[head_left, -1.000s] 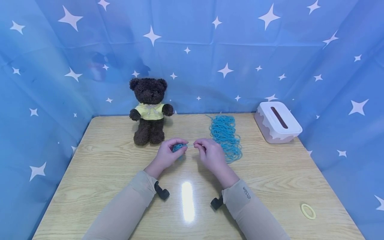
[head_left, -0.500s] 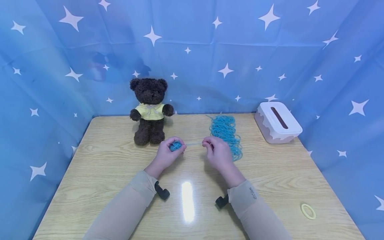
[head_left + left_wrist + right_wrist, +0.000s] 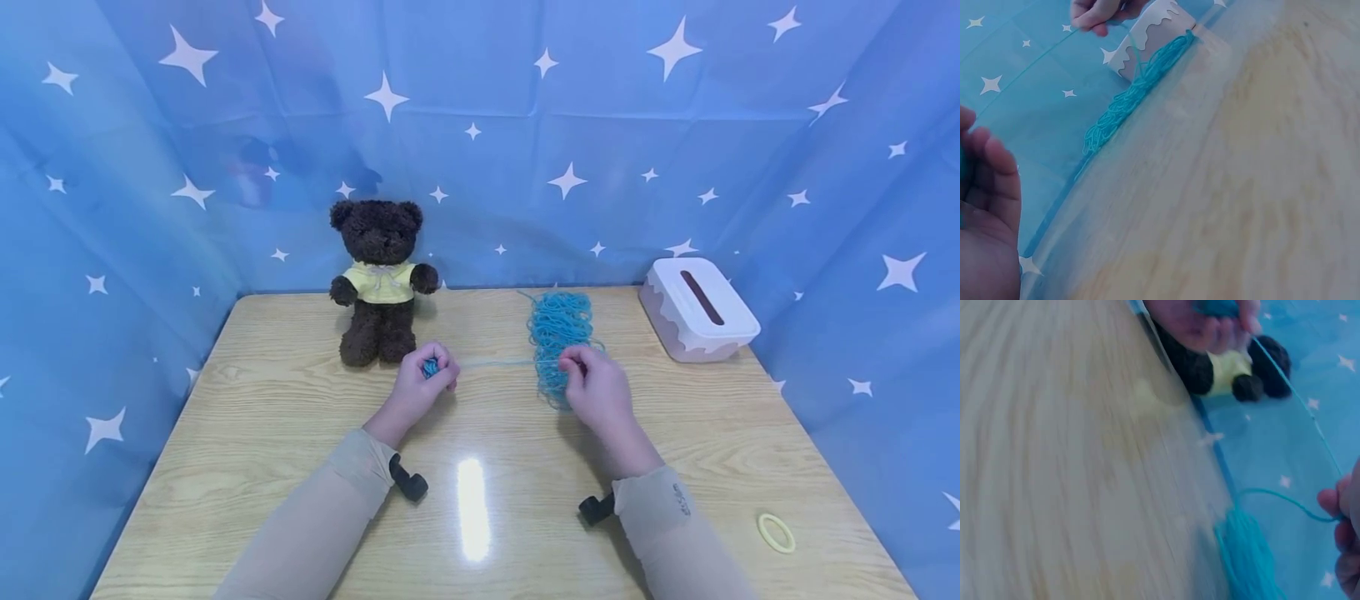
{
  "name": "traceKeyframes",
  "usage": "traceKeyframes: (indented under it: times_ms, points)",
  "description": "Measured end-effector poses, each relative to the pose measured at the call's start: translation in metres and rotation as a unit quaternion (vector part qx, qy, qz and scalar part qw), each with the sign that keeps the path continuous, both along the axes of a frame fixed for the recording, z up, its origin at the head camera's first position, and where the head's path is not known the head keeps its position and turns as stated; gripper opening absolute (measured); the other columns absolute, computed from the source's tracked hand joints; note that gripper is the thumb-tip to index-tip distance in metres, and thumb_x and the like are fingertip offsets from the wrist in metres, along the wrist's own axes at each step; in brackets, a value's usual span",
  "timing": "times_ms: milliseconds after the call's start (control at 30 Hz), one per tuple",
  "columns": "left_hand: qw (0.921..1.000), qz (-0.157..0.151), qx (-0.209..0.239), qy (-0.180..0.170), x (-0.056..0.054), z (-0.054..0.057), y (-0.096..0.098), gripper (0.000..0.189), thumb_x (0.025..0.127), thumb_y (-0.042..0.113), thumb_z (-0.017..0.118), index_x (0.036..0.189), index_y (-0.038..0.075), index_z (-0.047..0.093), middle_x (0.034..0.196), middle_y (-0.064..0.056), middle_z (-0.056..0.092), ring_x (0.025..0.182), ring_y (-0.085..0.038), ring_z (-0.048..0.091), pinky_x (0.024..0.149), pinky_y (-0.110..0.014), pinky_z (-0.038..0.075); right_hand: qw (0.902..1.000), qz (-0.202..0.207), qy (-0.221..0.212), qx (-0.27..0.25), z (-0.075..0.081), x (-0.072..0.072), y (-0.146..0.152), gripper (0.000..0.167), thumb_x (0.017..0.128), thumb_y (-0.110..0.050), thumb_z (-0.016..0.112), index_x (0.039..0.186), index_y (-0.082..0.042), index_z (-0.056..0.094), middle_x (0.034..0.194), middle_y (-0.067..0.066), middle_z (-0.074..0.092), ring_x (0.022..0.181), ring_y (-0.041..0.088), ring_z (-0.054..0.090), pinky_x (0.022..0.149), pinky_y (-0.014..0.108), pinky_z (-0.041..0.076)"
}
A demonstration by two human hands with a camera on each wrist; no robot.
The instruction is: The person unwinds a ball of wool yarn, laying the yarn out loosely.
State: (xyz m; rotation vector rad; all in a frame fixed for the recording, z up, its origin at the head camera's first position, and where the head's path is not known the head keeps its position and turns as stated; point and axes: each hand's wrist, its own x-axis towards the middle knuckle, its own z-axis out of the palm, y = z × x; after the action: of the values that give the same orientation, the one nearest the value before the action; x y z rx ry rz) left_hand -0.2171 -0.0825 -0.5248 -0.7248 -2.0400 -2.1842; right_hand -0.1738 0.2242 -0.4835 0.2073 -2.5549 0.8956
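Note:
My left hand (image 3: 417, 393) grips a small wound ball of blue yarn (image 3: 430, 367), its fingers curled round it. From there a single yarn strand (image 3: 495, 363) runs across, nearly straight, to my right hand (image 3: 602, 390), where thumb and forefinger pinch it. Just beyond the right hand lies a long loose heap of the same yarn (image 3: 557, 321), partly hidden by that hand. In the right wrist view a slack length of yarn (image 3: 1279, 495) loops from the heap up to the pinching fingers. Most of the ball is hidden inside the left fingers.
A dark brown teddy bear (image 3: 381, 279) in a yellow top stands behind the left hand. At the back right is a white-lidded tissue box (image 3: 701, 308). A pale yellow ring (image 3: 776, 533) lies near the front right of the wooden table (image 3: 300, 400), with a starry blue curtain (image 3: 480, 167) behind.
My right hand has moved right, away from the left hand, and the strand between them has lengthened. The left hand stays in about the same spot, its fingers now closed further over the ball.

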Motion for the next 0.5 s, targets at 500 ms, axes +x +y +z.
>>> traceKeyframes:
  times_ms: [500]
  points:
    - [0.9817, 0.186, 0.032, -0.022, -0.001, 0.004, 0.000, 0.043, 0.100, 0.001, 0.072, 0.069, 0.004, 0.042, 0.055, 0.010, 0.044, 0.051, -0.005, 0.039, 0.061, -0.020, 0.042, 0.9940, -0.059, -0.090, 0.020, 0.003, 0.009, 0.068, 0.013, 0.106, -0.007, 0.063, 0.101, -0.008, 0.075, 0.091, 0.010, 0.079, 0.080, 0.024, 0.066, 0.071, 0.033, 0.049]
